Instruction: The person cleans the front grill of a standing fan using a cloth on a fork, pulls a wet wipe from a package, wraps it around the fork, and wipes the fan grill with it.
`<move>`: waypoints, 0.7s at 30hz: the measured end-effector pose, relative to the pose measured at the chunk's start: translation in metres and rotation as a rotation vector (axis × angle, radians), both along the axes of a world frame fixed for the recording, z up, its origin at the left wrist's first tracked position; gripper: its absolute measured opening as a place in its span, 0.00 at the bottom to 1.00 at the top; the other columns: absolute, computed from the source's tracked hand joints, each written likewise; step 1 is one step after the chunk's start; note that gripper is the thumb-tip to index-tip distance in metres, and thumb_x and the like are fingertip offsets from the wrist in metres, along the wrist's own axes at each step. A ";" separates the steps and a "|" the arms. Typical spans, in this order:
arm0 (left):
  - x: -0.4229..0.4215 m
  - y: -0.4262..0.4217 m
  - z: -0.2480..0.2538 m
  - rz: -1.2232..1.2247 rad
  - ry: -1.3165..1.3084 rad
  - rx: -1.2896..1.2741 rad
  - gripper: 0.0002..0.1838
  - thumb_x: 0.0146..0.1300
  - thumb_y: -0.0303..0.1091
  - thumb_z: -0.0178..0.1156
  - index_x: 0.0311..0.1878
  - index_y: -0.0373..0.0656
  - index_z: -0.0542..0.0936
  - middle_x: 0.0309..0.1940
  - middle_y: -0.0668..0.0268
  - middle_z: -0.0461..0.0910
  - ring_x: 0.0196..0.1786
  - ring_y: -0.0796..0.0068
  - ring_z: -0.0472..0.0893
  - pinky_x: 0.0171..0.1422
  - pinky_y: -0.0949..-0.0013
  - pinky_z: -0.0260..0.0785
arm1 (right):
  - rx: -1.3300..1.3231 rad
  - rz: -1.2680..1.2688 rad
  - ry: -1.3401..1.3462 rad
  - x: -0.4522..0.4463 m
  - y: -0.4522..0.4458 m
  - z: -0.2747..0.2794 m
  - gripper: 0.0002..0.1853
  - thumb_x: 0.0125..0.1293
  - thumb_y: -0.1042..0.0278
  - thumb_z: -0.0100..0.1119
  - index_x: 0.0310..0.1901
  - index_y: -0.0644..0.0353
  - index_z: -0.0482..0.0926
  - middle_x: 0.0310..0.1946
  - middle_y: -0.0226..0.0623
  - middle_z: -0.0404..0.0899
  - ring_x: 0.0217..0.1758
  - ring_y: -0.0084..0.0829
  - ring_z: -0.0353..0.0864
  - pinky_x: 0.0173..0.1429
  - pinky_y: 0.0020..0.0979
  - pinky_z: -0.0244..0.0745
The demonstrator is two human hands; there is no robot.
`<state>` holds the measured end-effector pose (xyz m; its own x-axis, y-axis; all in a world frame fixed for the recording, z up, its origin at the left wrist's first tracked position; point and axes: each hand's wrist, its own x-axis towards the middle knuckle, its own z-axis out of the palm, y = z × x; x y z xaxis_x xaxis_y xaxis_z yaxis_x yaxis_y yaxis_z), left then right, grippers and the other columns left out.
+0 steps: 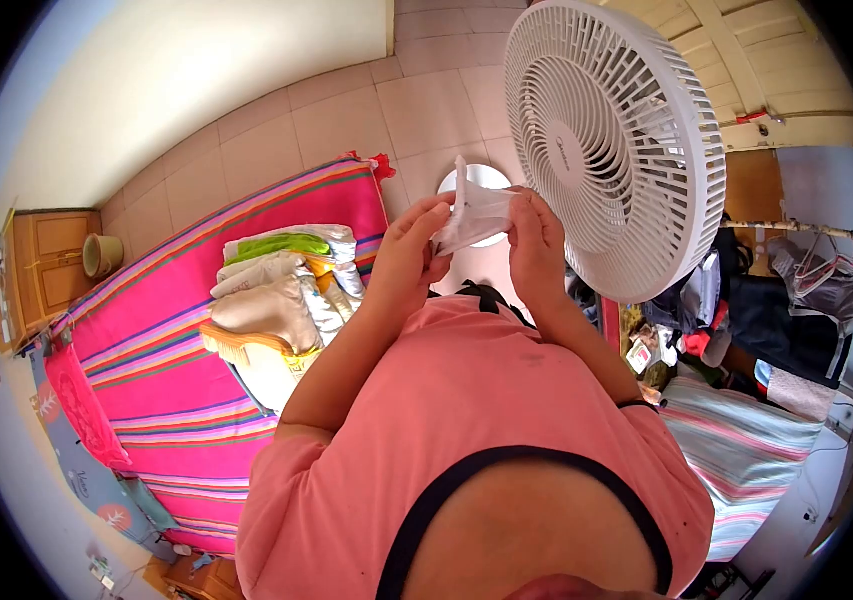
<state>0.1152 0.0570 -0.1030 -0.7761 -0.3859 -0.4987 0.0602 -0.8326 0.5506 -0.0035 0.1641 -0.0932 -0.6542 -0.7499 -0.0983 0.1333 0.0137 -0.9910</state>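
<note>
Between my hands is a small, thin white cloth (479,216), stretched out in front of my chest, with one narrow end sticking up. My left hand (407,243) pinches its left side, and my right hand (537,238) grips the opposite side between thumb and fingers. What kind of cloth piece it is, I cannot make out. Behind and below it shows the white round base (492,177) of the fan.
A large white fan (572,150) stands close by my right hand. To the left is a bed with a pink striped cover (162,350), bearing folded clothes (267,305) and a brush (245,340). Clothes and bags (777,320) crowd the right side.
</note>
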 end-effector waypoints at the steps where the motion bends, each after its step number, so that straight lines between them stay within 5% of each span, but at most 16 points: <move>1: 0.001 -0.001 0.002 0.000 0.001 0.001 0.18 0.68 0.43 0.55 0.55 0.41 0.76 0.29 0.74 0.74 0.20 0.88 0.60 0.20 0.81 0.46 | -0.050 0.009 -0.079 -0.001 -0.001 0.000 0.15 0.74 0.65 0.41 0.44 0.67 0.75 0.33 0.26 0.73 0.34 0.15 0.67 0.42 0.19 0.65; 6: 0.004 -0.001 0.000 0.018 0.103 0.151 0.18 0.68 0.41 0.55 0.56 0.41 0.75 0.31 0.73 0.75 0.17 0.87 0.56 0.19 0.80 0.45 | -0.031 -0.049 -0.079 -0.006 -0.005 -0.001 0.14 0.74 0.64 0.41 0.37 0.64 0.73 0.28 0.29 0.73 0.32 0.18 0.71 0.45 0.27 0.75; 10: 0.009 0.002 -0.017 -0.016 0.138 0.231 0.20 0.68 0.42 0.55 0.57 0.41 0.74 0.32 0.72 0.76 0.17 0.87 0.57 0.19 0.80 0.44 | -0.224 -0.136 -0.406 -0.006 -0.013 0.004 0.13 0.74 0.63 0.39 0.39 0.62 0.71 0.33 0.36 0.77 0.37 0.26 0.79 0.46 0.33 0.80; 12: 0.006 0.004 -0.013 -0.045 0.152 0.120 0.16 0.70 0.46 0.52 0.45 0.42 0.75 0.32 0.68 0.80 0.14 0.88 0.57 0.16 0.81 0.46 | -0.269 -0.128 -0.457 -0.006 -0.015 0.002 0.13 0.74 0.64 0.38 0.41 0.62 0.71 0.35 0.38 0.78 0.39 0.28 0.80 0.46 0.33 0.80; 14: 0.002 0.005 -0.008 -0.004 0.132 0.119 0.16 0.70 0.44 0.52 0.47 0.41 0.75 0.32 0.68 0.80 0.14 0.88 0.58 0.16 0.81 0.46 | -0.288 -0.196 -0.502 -0.005 -0.019 0.002 0.13 0.74 0.64 0.38 0.43 0.63 0.71 0.39 0.39 0.77 0.40 0.28 0.80 0.46 0.33 0.80; 21: 0.001 0.005 -0.016 0.046 -0.062 -0.077 0.13 0.67 0.32 0.58 0.52 0.38 0.78 0.32 0.71 0.79 0.18 0.90 0.63 0.19 0.83 0.52 | -0.209 -0.053 -0.161 -0.004 -0.009 0.019 0.09 0.73 0.70 0.41 0.43 0.65 0.71 0.39 0.38 0.75 0.43 0.28 0.77 0.47 0.29 0.76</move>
<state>0.1167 0.0619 -0.1192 -0.7257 -0.4593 -0.5123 0.0613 -0.7847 0.6168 -0.0074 0.1552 -0.0742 -0.6813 -0.7302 -0.0504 0.2843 -0.2006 -0.9375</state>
